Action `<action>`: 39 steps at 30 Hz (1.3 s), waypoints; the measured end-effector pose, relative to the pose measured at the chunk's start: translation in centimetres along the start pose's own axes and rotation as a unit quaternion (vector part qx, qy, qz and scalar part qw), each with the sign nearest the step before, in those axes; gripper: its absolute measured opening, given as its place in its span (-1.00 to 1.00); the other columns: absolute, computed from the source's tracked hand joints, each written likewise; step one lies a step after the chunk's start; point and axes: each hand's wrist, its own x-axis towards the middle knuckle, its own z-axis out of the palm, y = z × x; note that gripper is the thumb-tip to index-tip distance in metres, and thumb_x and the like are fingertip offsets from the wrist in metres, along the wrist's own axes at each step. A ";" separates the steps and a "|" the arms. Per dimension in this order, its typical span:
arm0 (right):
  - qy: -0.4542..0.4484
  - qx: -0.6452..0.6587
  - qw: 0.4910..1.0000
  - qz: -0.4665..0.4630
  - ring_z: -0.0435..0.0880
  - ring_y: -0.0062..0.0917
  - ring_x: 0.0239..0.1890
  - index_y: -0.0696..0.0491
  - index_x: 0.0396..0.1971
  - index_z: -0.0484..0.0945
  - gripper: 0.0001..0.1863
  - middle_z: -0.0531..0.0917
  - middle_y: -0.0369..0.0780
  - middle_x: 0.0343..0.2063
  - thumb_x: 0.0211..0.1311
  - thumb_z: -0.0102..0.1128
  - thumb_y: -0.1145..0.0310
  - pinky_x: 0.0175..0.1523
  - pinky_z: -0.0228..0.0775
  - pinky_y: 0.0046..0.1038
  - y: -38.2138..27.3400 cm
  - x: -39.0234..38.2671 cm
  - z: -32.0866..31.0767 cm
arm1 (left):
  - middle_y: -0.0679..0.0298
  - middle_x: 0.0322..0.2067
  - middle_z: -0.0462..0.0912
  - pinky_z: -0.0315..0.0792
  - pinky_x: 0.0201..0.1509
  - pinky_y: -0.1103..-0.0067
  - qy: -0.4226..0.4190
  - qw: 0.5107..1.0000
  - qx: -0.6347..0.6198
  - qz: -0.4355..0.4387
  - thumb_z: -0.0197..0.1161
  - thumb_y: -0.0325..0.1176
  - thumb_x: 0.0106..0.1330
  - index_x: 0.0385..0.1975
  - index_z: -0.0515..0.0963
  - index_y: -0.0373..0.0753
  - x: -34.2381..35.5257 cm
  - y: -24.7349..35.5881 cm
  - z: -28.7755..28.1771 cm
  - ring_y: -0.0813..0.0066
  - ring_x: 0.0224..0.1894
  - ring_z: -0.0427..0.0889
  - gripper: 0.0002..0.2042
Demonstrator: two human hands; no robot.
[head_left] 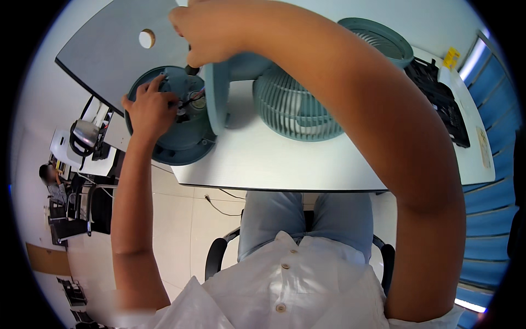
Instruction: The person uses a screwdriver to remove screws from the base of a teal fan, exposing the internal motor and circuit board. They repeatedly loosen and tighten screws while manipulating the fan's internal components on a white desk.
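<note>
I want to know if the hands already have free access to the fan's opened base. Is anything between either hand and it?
Nothing visible is in the way. The left hand rests directly on the opened fan base, fingers at the wiring inside. The right hand holds a dark tool whose tip reaches the same opening.

Both hands (pixel 150 107) at teal fan base (pixel 175 137)

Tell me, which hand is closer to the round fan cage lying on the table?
Right. The right hand is up by the fan's stand, a little left of the fan cage. The left hand is farther left, resting on the opened round base at the table's edge.
</note>
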 end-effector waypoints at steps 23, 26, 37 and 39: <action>-0.056 -0.082 0.995 0.003 0.73 -0.19 -0.06 0.08 0.04 0.66 -0.57 0.72 -0.09 -0.03 0.11 0.38 0.41 -0.08 0.63 -0.27 -0.1 0.3 -2.1 | 0.42 0.34 0.40 -0.01 0.32 -0.27 0.001 0.999 0.035 0.002 0.43 -0.26 0.08 -0.30 0.77 0.24 0.3 0.0 0.6 0.27 0.36 0.33 -0.81; -0.075 -0.125 0.989 -0.023 0.74 -0.20 -0.12 0.10 -0.16 0.75 -0.72 0.74 -0.07 -0.12 0.13 0.40 0.35 -0.09 0.62 -0.26 0.2 2.0 -1.1 | 0.42 0.34 0.41 -0.01 0.32 -0.27 -0.001 0.999 0.034 0.002 0.43 -0.27 0.08 -0.30 0.77 0.24 0.3 -0.1 0.5 0.26 0.36 0.34 -0.80; -0.002 -0.007 1.000 -0.024 0.74 -0.16 -0.10 0.16 -0.14 0.73 -0.70 0.73 0.01 -0.14 0.12 0.38 0.38 -0.05 0.62 -0.27 -0.2 1.7 -1.5 | 0.42 0.33 0.41 -0.02 0.32 -0.30 0.007 1.000 0.031 -0.001 0.42 -0.29 0.10 -0.31 0.77 0.23 0.1 0.1 0.3 0.29 0.35 0.35 -0.82; -0.007 0.005 1.000 -0.018 0.73 -0.15 -0.08 0.18 -0.08 0.70 -0.67 0.73 0.02 -0.13 0.14 0.35 0.41 -0.06 0.62 -0.27 -0.6 1.0 -1.9 | 0.42 0.33 0.41 -0.02 0.32 -0.29 0.006 1.000 0.020 0.000 0.41 -0.28 0.10 -0.32 0.77 0.21 0.0 0.0 0.3 0.31 0.35 0.34 -0.83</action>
